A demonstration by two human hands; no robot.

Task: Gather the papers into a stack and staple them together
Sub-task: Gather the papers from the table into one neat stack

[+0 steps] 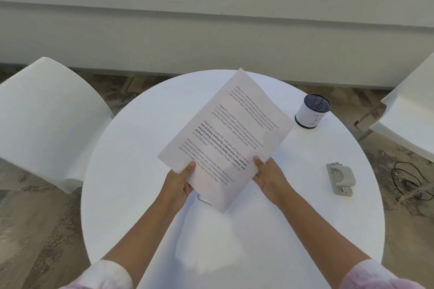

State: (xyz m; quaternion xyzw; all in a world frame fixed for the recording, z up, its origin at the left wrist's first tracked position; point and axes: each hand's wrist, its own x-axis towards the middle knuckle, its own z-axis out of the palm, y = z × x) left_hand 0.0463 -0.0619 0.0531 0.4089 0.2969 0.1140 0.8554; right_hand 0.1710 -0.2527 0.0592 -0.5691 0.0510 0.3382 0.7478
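Both hands hold the stack of papers [225,138] above the middle of the round white counter [131,171], the sheets tilted so their far corner points toward twelve o'clock and the near corner dips toward six. The left hand [179,183] grips the stack's near-left edge at about seven o'clock of the sheets, thumb lying on the printed face and fingers curled underneath. The right hand [270,178] grips the near-right edge at about four o'clock of the sheets, thumb on top and fingers hidden behind the paper. Printed paragraphs run across the top sheet, one of them in bold. Just under the near-left side of the stack a small paper corner [204,199] peeks out beside the left hand. The grey stapler [340,178] lies flat on the counter at three o'clock, well apart from the papers. A mesh pen cup [312,111] wrapped in white paper stands upright at about two o'clock. White chairs flank the counter, one at nine o'clock [47,119] and one at three o'clock [408,119].
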